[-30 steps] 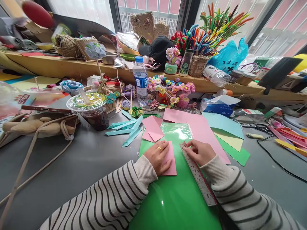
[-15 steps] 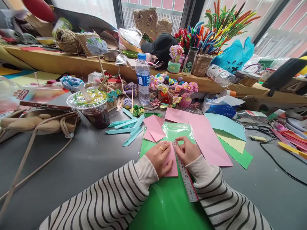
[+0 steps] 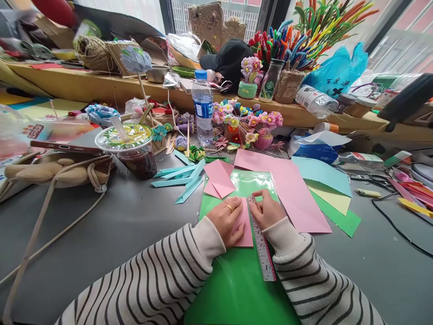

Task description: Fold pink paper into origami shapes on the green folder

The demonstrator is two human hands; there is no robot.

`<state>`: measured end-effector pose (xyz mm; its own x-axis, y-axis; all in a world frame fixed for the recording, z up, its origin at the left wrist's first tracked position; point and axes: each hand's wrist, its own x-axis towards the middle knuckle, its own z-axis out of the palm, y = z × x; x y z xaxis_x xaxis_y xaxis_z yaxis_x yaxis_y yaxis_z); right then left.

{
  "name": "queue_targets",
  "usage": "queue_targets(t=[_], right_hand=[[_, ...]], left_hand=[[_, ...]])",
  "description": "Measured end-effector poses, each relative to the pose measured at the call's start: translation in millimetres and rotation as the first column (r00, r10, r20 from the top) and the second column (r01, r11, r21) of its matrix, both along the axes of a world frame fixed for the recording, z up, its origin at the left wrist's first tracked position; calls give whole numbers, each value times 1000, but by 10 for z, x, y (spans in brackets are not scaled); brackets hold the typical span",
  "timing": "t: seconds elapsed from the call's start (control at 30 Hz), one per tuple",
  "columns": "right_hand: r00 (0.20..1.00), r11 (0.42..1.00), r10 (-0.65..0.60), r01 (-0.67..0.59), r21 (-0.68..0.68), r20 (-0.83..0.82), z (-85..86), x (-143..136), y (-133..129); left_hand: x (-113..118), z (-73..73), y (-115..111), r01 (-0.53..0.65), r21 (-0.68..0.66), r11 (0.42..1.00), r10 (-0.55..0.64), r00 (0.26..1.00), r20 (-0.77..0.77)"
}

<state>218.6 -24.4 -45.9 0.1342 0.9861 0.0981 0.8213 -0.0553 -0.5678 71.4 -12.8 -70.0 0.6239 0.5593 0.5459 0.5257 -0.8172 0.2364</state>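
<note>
Under my left hand (image 3: 227, 222) lies a folded-looking piece of pink paper (image 3: 248, 232); the fingers rest flat on it and a ring is on one finger. My right hand (image 3: 266, 210) pinches the upper end of a clear patterned ruler (image 3: 263, 255) with a red edge. The ruler slants down to the right, just beside the paper's right edge. Both lie on a shiny green folder (image 3: 233, 289). Other small pink pieces (image 3: 220, 178) sit at the folder's top left, and a large pink sheet (image 3: 297, 194) overlaps its right side.
Folded light-blue strips (image 3: 191, 180) lie left of the folder, near a lidded drink cup (image 3: 135, 158). Behind stand a water bottle (image 3: 203, 113) and crocheted flowers (image 3: 250, 119). Blue, yellow and green sheets (image 3: 323, 174), scissors (image 3: 372, 179) and a black cable (image 3: 394, 225) are on the right.
The ruler has turned slightly, its lower end swinging left toward the paper's edge, with my right hand still on it. My left hand stays on the paper. The view has shifted a little.
</note>
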Motion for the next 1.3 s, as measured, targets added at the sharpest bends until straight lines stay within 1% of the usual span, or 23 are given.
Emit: queue_targets(t=[0.07,0.17,0.27,0.4,0.57,0.73,0.83,0.93,1.03,1.1,1.13,1.17,1.2,1.23,1.27,1.3], right_hand=[[1000,1000,-10,10,12,-19,6,6,-2],[996,998,-10,15,57,-94,25,18,-13],[991,996,47,-36,85,-127,51,18,-24],[993,995,98,-98,13,-60,74,-13,-13],[996,996,80,-81,-29,-44,79,-36,13],[998,998,45,-48,-41,-53,85,-26,28],[999,999,27,-28,-20,-31,63,-30,34],[999,1000,19,-18,17,-37,52,-6,34],[995,992,30,-18,123,-93,134,92,20],[993,969,-4,34,243,-122,253,190,-8],[993,945,-54,86,317,-106,322,240,-28],[989,908,-122,145,394,-83,389,285,-52],[979,853,-200,199,483,-51,449,322,-78],[964,793,-265,219,569,-2,496,350,-104],[957,744,-287,195,640,42,526,366,-127],[958,710,-270,134,691,92,538,371,-146]], left_hand=[[0,3,-1,1,6,1000,-1,1000,-1],[5,6,0,-3,10,1000,3,1000,2],[10,8,2,-1,10,1000,1,1000,-5],[7,-3,10,3,17,1000,-3,1000,-4],[-3,-17,12,12,22,1000,-12,1000,-13],[-1,16,-4,-1,-2,1000,1,1000,-22],[3,34,-8,8,-6,1000,-8,999,-35],[4,32,0,11,16,1000,-11,1000,-17],[-3,37,7,20,16,1000,-19,999,-42],[-11,57,8,22,-11,1000,-23,996,-92],[-15,71,7,20,-28,999,-23,993,-118],[-19,84,7,19,-45,999,-26,989,-146],[-22,97,6,19,-62,998,-29,984,-173],[-25,109,6,22,-77,997,-37,979,-200],[-26,119,5,28,-87,996,-47,974,-223],[-26,127,4,34,-92,995,-55,969,-241]])
